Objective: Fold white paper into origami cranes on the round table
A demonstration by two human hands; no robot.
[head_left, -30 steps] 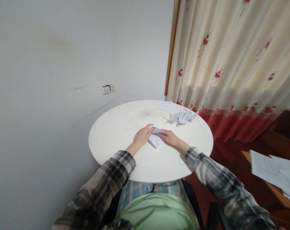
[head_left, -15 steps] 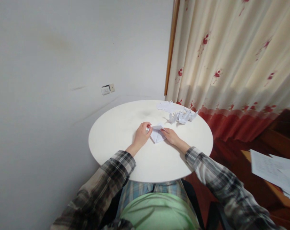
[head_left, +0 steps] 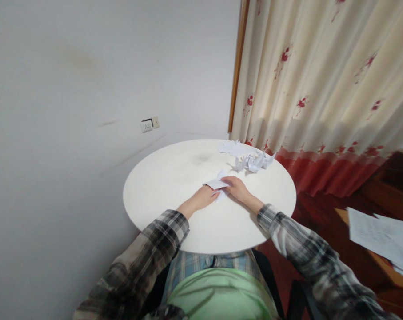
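A small folded sheet of white paper (head_left: pixel 216 182) is between my two hands, over the middle of the round white table (head_left: pixel 161 191). My right hand (head_left: pixel 236 187) grips the paper's right side, thumb and fingers closed on it. From the left, my left hand (head_left: pixel 204 197) reaches in with its fingers under a raised flap, which partly hides them. Its thumb lies near the lower part of the paper. Just beyond my right hand sits a cluster of folded white paper pieces (head_left: pixel 254 162) with pointed tips.
Flat white paper (head_left: pixel 233 147) lies at the table's far edge. A wall with a socket (head_left: pixel 146 126) stands behind on the left, a flowered curtain (head_left: pixel 304 89) on the right. Written sheets (head_left: pixel 381 235) rest on wooden furniture at the lower right.
My left hand has moved down and its fingers have gone under the paper's flap, which now stands raised and tilted. My right hand has hardly moved, still holding the right side.
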